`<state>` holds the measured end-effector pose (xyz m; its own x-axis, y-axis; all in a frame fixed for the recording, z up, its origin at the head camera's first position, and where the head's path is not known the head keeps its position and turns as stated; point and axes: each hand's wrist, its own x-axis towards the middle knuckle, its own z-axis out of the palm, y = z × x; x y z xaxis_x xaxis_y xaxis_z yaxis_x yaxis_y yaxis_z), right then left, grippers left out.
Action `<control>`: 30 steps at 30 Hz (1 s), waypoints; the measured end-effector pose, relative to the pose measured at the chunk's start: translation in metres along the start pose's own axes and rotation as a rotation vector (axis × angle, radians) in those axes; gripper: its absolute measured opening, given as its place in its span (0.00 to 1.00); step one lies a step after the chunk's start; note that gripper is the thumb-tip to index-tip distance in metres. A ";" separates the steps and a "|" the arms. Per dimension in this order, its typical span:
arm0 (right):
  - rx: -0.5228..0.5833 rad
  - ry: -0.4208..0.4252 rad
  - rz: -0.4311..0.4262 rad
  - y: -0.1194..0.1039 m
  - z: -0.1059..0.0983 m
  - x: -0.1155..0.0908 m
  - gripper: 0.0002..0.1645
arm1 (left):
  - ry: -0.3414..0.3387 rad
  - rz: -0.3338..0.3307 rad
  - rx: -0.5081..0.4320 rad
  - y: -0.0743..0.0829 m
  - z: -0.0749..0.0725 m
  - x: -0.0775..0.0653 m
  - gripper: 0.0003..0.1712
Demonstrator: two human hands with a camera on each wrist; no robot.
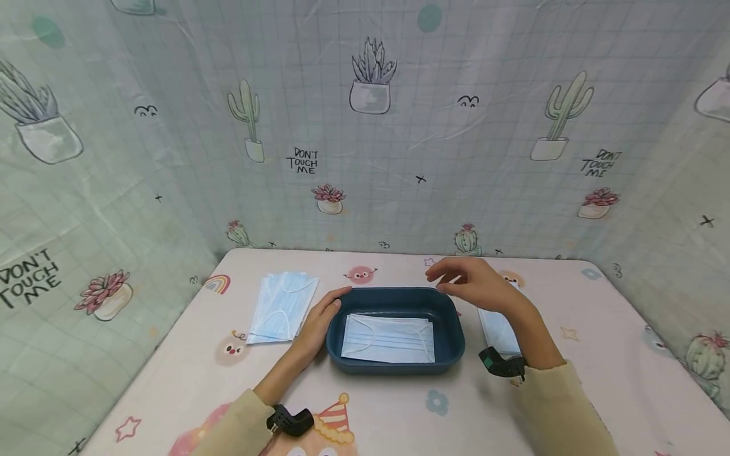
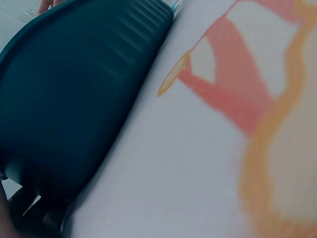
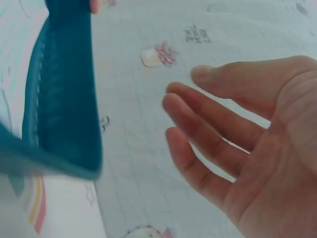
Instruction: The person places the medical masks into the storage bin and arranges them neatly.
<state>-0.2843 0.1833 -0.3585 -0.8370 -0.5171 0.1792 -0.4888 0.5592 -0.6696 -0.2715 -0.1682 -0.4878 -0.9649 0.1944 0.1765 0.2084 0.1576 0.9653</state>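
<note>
A dark blue-green plastic basin [image 1: 393,367] stands at the middle of the table, holding light blue pleated face masks [image 1: 388,339] with white ear loops. My left hand [image 1: 316,326] grips the basin's left end, its fingers reaching along the rim toward the far corner. Held over the far right corner of the basin is my right hand [image 1: 470,282], with nothing in it. Its fingers [image 3: 198,116] are loosely bent and apart, the thumb separate from them. Left of the basin lies a fanned pile of face masks [image 1: 282,307]; more face masks [image 1: 499,329] lie to the right, partly hidden by my right forearm.
The table [image 1: 570,392] wears a pale cloth printed with cartoon figures. A curtain [image 1: 422,145] with cactus drawings rises behind it and along both sides. Each wrist carries a black strap device [image 1: 291,420] below the hand.
</note>
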 end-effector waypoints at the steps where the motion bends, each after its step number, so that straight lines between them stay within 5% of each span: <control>1: -0.002 0.026 0.011 0.001 -0.004 -0.004 0.16 | -0.004 0.004 -0.002 0.000 0.001 0.000 0.23; 7: 0.003 0.122 0.053 0.012 -0.020 -0.027 0.16 | 0.012 0.004 0.002 -0.001 0.003 -0.003 0.23; 30: -0.052 0.198 0.371 0.100 -0.047 -0.086 0.23 | -0.001 -0.016 0.011 -0.001 0.000 -0.005 0.23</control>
<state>-0.2726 0.3140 -0.4070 -0.9872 -0.1429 0.0715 -0.1531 0.7184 -0.6786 -0.2671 -0.1688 -0.4894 -0.9679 0.1928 0.1610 0.1948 0.1716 0.9657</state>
